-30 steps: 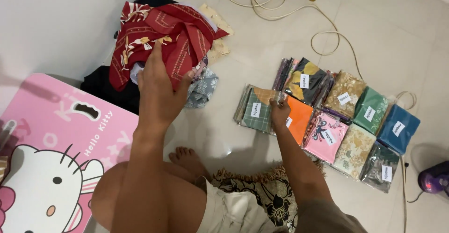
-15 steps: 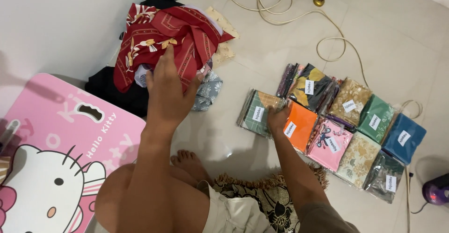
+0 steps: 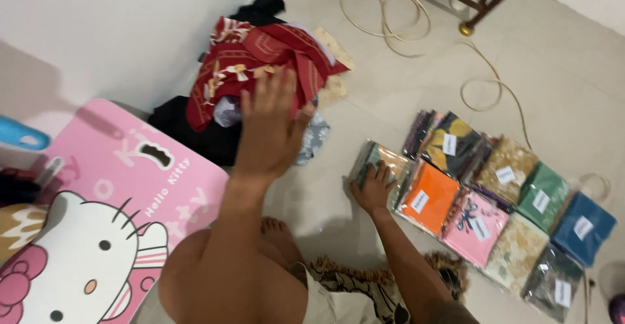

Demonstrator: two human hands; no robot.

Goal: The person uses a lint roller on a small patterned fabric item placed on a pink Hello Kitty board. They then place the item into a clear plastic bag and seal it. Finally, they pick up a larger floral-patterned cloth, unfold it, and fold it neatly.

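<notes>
— Left hand (image 3: pixel 270 129): where is it?

— Raised over the heap of clothes (image 3: pixel 260 64) by the wall, fingers spread wide, palm down, gripping nothing. It's motion-blurred, so I cannot tell whether the fingertips touch the red patterned cloth (image 3: pixel 250 51) on top.

— And the right hand (image 3: pixel 374 187)?

— Flat on the floor-side end of a bagged fabric packet (image 3: pixel 381 161), fingers splayed, pressing rather than gripping. The packet's colours are hard to read under the plastic glare.

— The rest of the packets?

— Rows of them on the tiled floor (image 3: pixel 403 83), touching edge to edge — orange packet (image 3: pixel 430 197) just beside the hand, pink packet (image 3: pixel 472 223), green packet (image 3: pixel 543 194), blue packet (image 3: pixel 583 223). The far-right ones run to the frame edge. White labels, too small to make out.

— What's under the red cloth?

— Dark garments, mostly buried. A pink cartoon-cat board (image 3: pixel 97 233) is cut off at the left; a cream cord (image 3: pixel 390 12) loops beyond.
</notes>
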